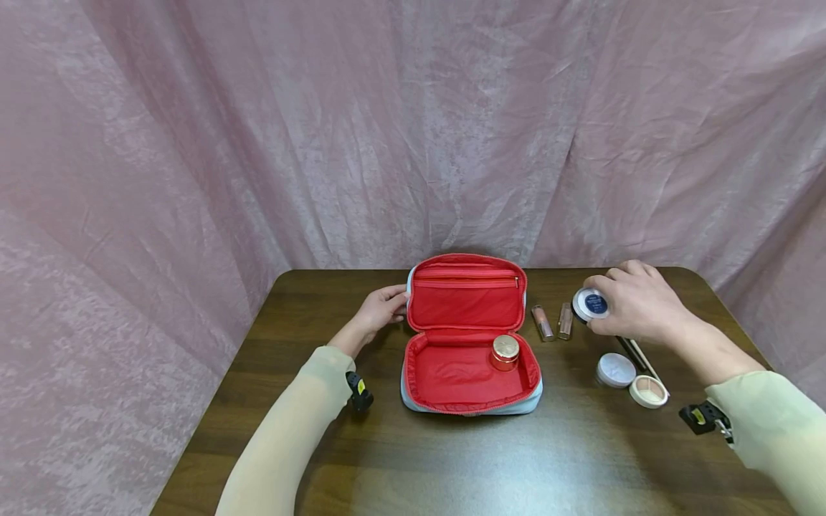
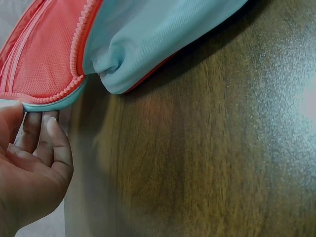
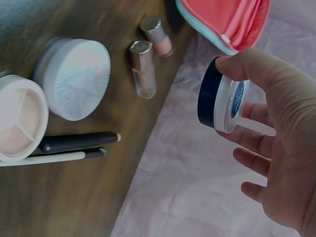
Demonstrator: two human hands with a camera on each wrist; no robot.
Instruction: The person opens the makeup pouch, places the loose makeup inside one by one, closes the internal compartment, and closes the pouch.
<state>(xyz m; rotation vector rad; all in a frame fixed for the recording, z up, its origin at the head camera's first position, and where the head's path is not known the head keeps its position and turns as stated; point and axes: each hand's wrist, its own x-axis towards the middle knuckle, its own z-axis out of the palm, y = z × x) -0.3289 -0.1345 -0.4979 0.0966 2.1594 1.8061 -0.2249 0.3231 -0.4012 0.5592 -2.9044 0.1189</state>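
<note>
My left hand (image 1: 379, 311) pinches the left edge of the raised lid of a makeup bag (image 1: 445, 380), thumb on one side and fingers behind, as the left wrist view shows. The bag is light blue outside and red inside, unzipped and spread open. A gold-lidded jar (image 1: 505, 348) sits upright in its right part. To the right of the bag, my right hand (image 1: 635, 301) pinches a round powder container (image 3: 209, 94) between thumb and fingers, held above the table. It has a dark blue rim and a clear side with a blue label.
Two small lip tubes, one pinkish (image 1: 543, 323) and one clear (image 1: 565, 321), lie right of the bag. Nearer me are a white round jar (image 1: 616, 370), a three-shade palette (image 1: 648, 391) and two thin sticks, one black (image 3: 79, 141), one white (image 3: 54, 158). A pink curtain (image 1: 413, 129) hangs behind the table.
</note>
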